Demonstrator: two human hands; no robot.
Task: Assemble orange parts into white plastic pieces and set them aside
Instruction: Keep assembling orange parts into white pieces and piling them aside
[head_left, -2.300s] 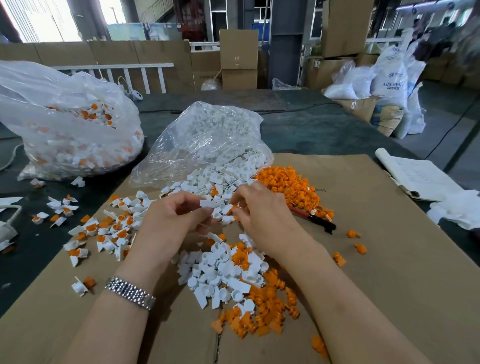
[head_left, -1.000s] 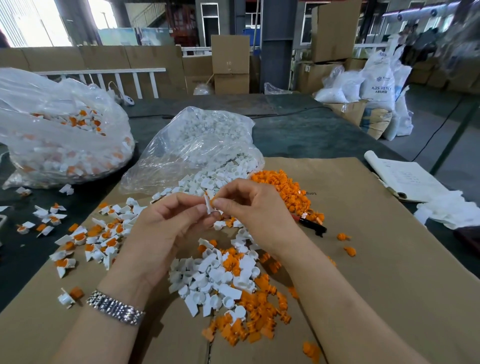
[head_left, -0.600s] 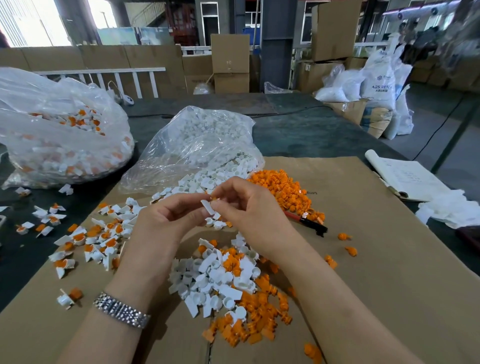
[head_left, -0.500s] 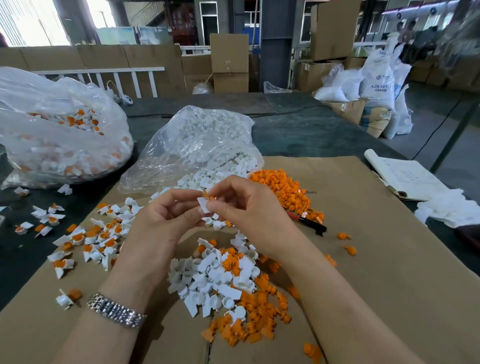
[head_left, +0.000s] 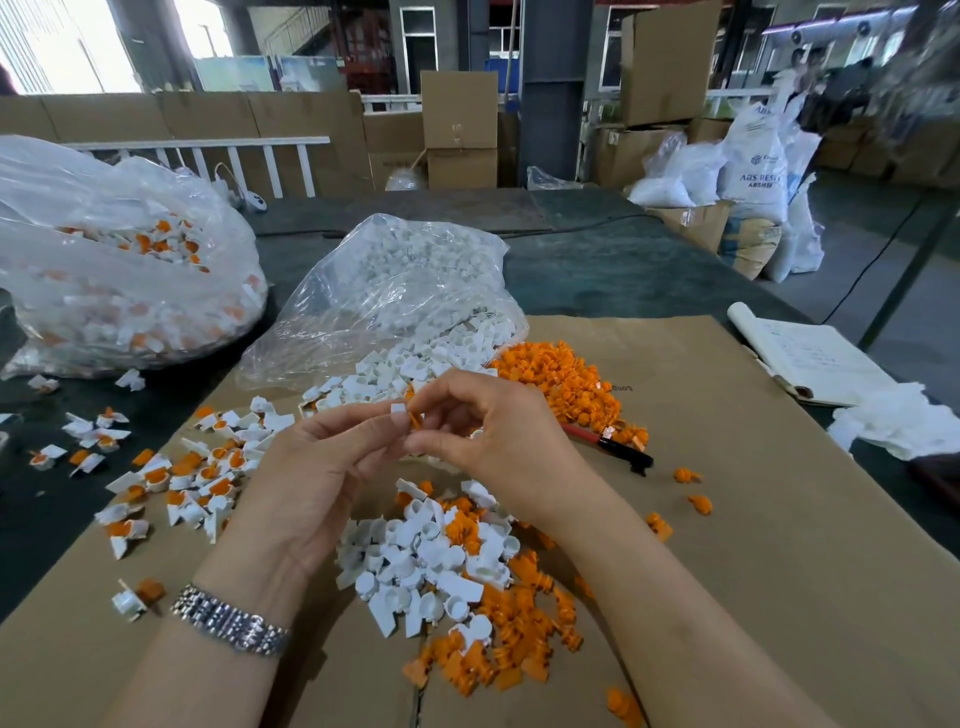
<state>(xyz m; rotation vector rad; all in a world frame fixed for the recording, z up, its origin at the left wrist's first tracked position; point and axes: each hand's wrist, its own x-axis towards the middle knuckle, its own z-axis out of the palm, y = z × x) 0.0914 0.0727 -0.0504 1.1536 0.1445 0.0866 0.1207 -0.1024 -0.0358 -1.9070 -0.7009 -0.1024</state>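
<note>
My left hand (head_left: 317, 467) pinches a small white plastic piece (head_left: 398, 409) between thumb and fingertips. My right hand (head_left: 498, 436) meets it from the right, its fingertips pinching an orange part (head_left: 414, 420) against the white piece. Both hands hover above a mixed heap of loose white pieces (head_left: 415, 561) and orange parts (head_left: 509, 644) on the cardboard sheet (head_left: 753, 545). A larger pile of orange parts (head_left: 566, 379) lies behind my right hand. Finished white-and-orange pieces (head_left: 192, 478) are spread out to the left.
An open clear bag of white pieces (head_left: 395, 296) lies behind my hands. A bigger bag of finished pieces (head_left: 114, 270) sits far left. A red-and-black pen (head_left: 608, 447), a notebook (head_left: 805, 358) and crumpled white paper (head_left: 898, 421) lie to the right.
My hands have stayed together above the heap, working the two parts. The white piece has turned in my left fingers and the orange part now shows at its right side.
</note>
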